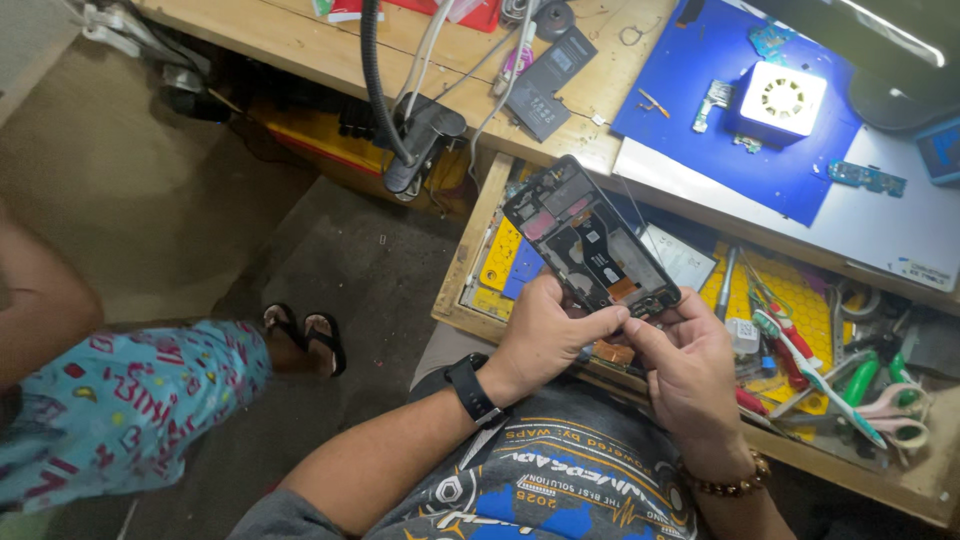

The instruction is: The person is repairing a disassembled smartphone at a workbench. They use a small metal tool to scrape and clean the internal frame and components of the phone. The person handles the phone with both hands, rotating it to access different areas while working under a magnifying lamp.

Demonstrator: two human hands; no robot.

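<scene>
Fingers of your left hand wrap tight around the open phone, keeping it steady. Your right hand pinches its bottom edge. Just past your fingertips sits the tool drawer, easy to reach.

Wooden workbench carries blue mat, phone battery, cables.
</scene>
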